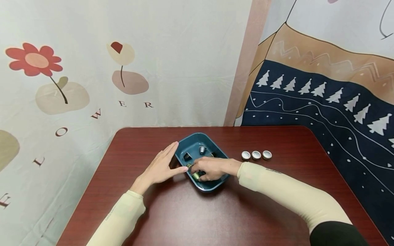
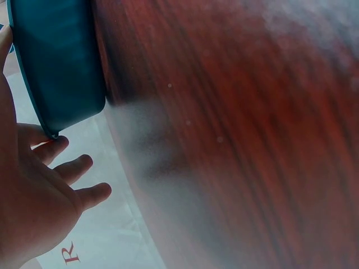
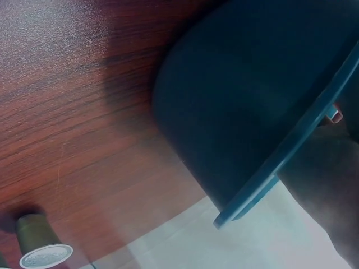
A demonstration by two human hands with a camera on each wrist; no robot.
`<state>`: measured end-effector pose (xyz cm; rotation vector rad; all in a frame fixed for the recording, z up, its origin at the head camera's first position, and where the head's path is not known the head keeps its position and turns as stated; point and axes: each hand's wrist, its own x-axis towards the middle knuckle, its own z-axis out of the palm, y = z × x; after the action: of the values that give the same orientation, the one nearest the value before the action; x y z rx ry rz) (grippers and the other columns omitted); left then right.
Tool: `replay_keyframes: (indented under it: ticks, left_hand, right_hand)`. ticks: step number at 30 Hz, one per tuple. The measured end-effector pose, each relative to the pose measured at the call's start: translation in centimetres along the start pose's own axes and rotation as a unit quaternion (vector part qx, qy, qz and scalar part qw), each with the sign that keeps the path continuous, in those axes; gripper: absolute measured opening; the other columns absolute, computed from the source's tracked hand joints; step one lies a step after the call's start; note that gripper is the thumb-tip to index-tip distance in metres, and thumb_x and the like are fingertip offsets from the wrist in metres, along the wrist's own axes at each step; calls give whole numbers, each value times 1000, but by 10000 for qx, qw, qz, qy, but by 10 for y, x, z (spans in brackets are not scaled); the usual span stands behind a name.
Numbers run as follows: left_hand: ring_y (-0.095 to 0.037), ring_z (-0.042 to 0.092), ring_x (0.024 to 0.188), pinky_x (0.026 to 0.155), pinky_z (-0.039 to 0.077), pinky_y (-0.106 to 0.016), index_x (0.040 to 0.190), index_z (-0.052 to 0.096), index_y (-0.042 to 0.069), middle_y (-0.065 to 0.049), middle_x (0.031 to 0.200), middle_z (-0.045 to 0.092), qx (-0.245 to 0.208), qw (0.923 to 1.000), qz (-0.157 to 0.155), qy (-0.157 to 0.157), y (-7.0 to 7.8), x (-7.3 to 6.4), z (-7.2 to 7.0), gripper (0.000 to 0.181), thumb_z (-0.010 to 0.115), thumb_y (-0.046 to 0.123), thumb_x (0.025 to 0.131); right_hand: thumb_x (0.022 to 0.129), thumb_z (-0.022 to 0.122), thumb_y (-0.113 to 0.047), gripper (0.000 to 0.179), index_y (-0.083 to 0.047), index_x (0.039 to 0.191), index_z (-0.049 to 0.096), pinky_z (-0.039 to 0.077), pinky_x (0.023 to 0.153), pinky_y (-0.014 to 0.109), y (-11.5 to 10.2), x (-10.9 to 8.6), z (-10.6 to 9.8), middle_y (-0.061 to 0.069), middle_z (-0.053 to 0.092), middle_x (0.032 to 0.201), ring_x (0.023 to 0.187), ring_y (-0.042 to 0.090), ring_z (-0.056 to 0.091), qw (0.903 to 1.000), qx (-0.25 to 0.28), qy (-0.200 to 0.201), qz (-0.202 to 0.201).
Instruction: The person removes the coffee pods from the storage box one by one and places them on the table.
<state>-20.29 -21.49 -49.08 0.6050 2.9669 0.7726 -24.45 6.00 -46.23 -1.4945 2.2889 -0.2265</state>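
Note:
A blue tray point(image 1: 200, 136) on the table holds several small coffee capsules, among them a silver-grey capsule point(image 1: 202, 149) and a dark capsule point(image 1: 186, 156). My left hand point(image 1: 160, 166) lies along the tray's left side, its fingers straight and spread and its thumb over the rim. In the left wrist view, the fingertips touch the tray's rim point(image 2: 33, 106). My right hand point(image 1: 210, 168) reaches down into the tray with bent fingers. A green capsule point(image 1: 195, 176) shows between its thumb and fingers; I cannot tell whether they pinch it. The wrist crosses the tray's right rim.
Three capsules with silver lids stand in a row right of the tray: a left one point(image 1: 246, 155), a middle one point(image 1: 256, 155) and a right one point(image 1: 267, 155). The dark red wooden table point(image 1: 240, 215) ends at a patterned cloth point(image 1: 191, 61) behind it.

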Motion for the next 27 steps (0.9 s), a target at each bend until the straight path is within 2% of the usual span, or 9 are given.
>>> replay_keyframes:
  ticks: [4,12,19,27]
  left_hand:
    - [-36,26,177,140,25,-72,181,22,7,-12,190,22,-8,10000,15,20,0,0,0,114,73,71,101]
    - [-36,25,177,141,24,-71,182,19,11,-11,191,21,-14,10000,32,2,-1,2,0,115,73,72,101]
    - [-35,25,177,141,24,-72,182,19,11,-11,191,21,-25,10000,13,-15,-1,2,0,116,73,72,100]
    - [-33,23,178,142,23,-70,183,17,13,-8,192,19,-44,9999,-69,-87,-3,2,1,118,73,75,99]
  right_hand:
    - [110,74,-16,32,-16,143,75,57,99,26,1,-2,-2,4,72,136,118,11,66,9999,110,-35,24]
    - [112,72,-15,38,-13,149,72,57,98,25,4,-7,-3,6,71,142,108,11,66,9987,481,-15,146]
    - [112,72,-15,38,-12,149,73,59,100,27,7,-14,-8,5,70,138,103,5,69,9966,784,179,160]
    - [110,74,-11,37,-6,146,73,62,99,22,15,-22,-12,7,71,133,107,7,76,9898,1331,486,125]
